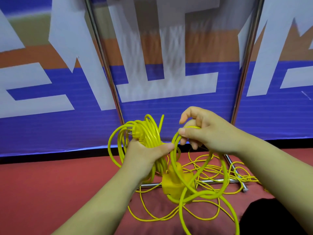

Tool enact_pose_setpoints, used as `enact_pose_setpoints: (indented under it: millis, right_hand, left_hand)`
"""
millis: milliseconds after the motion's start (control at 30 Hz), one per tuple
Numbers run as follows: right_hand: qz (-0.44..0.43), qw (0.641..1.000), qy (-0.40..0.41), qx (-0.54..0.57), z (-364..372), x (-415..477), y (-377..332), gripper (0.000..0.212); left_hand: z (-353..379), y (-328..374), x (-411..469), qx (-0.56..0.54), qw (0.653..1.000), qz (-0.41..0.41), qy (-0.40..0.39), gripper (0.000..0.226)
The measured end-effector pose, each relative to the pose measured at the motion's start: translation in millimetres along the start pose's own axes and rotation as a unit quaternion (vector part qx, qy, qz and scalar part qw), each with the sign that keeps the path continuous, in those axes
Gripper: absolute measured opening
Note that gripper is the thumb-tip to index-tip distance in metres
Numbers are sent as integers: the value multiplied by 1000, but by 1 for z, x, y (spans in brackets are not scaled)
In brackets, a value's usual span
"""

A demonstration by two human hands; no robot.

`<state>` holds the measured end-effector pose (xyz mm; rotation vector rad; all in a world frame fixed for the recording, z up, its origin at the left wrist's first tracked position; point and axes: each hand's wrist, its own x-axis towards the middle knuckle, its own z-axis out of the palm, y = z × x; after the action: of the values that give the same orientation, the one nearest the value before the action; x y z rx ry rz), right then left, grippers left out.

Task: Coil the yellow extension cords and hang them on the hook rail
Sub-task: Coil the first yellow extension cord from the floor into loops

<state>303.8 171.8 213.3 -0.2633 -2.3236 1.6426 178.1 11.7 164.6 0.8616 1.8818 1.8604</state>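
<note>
On my feed the left hand grips a bundle of coiled yellow cord, fingers curled round it and the thumb laid across the front. The loops stand above the fist and hang below it, in front of the blue banner. The right hand, just beside it, pinches a single strand between thumb and forefinger – the other fingers are loosely curled (whether they touch the cord I cannot tell). That strand curves down past a yellow socket block, low over the red floor – hanging or resting, I cannot tell which. More cord lies in loose tangled loops on the floor, across the metal stand foot
</note>
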Motion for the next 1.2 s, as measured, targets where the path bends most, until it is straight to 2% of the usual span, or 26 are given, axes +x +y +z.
enact_pose_setpoints:
  millis: [100,267,400,467,600,767,867,967,1033,1200]
  right_hand:
    - [-8,1000,3,19,1,0,-2,15]
    - [-15,999,13,48,0,-1,-3,17]
    - [-28,997,1,67,-4,-3,-4,20]
    - [-46,997,-4,57,-7,-7,-4,24]
    - [-69,997,-19,-11,-13,-11,0,22]
    - [-85,982,-12,-168,-14,-11,0,26]
    - [-136,944,-15,-300,-16,-10,-3,23]
    - [-180,914,-38,-361,-15,-9,-6,16]
    - [-188,910,-38,-369,-14,-9,-6,12]
    - [-163,949,-25,-269,-16,-11,2,9]
  left_hand:
    - [0,3,-3,19,1000,-4,-20,64]
    - [3,4,-4,30,999,-10,-43,43]
    - [-1,4,0,-21,997,-25,-68,57]
    - [-3,3,2,-56,995,-41,-71,53]
    - [-6,1,2,-88,991,-66,-74,26]
    - [-5,2,4,-104,990,-76,-63,28]
    - [-5,1,5,-107,989,-82,-62,31]
    - [-7,1,6,-117,986,-89,-73,41]
    - [-8,3,6,-119,985,-93,-88,48]
    - [-12,10,1,-133,971,-119,-157,40]
